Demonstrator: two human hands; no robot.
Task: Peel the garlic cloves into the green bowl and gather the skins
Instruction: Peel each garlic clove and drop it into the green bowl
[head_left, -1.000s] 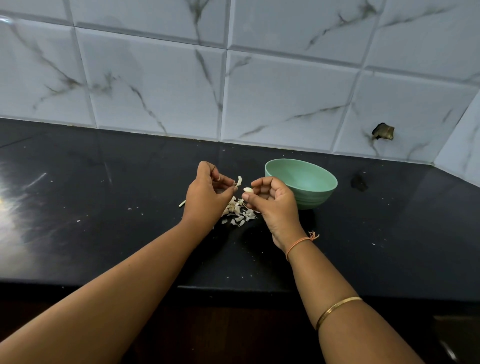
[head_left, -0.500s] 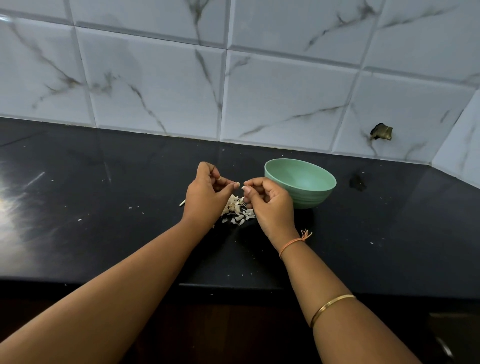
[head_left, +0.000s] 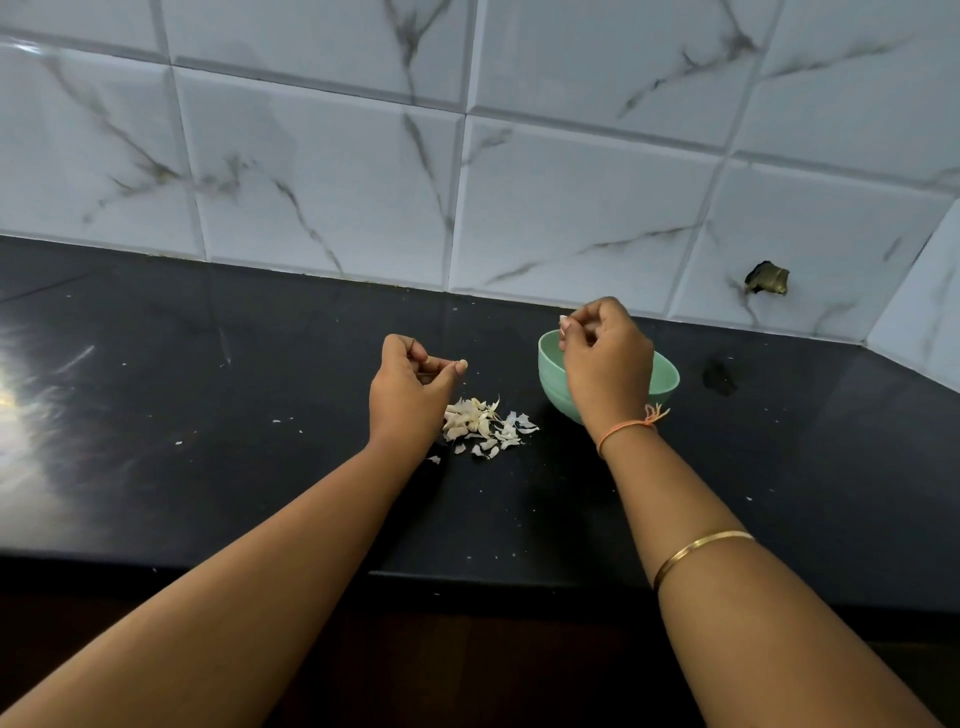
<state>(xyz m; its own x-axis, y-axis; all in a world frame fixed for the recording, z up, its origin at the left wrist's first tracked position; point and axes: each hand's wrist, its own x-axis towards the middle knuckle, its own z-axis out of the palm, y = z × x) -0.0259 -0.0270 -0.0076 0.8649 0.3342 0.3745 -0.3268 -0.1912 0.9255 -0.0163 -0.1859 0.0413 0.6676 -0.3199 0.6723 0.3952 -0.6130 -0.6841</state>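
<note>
I am holding my right hand (head_left: 605, 364) directly over the green bowl (head_left: 667, 376), which is standing toward the far right of the black countertop (head_left: 208, 415). Its fingers are curling inward with the tips bunched. I cannot tell whether a peeled clove is sitting inside them, since only a pale fleck, perhaps a nail, is showing. My left hand (head_left: 408, 387) is hovering just left of the heap of garlic skins (head_left: 485, 426), thumb tip pressing against forefinger. I cannot tell if a scrap of skin is pinched there.

To do this drop well, I am judging that the fingers should be loosening low over the middle of the bowl, so the clove is landing inside rather than glancing off the rim. Any skin clinging to the left fingertips is best going onto the heap.
</note>
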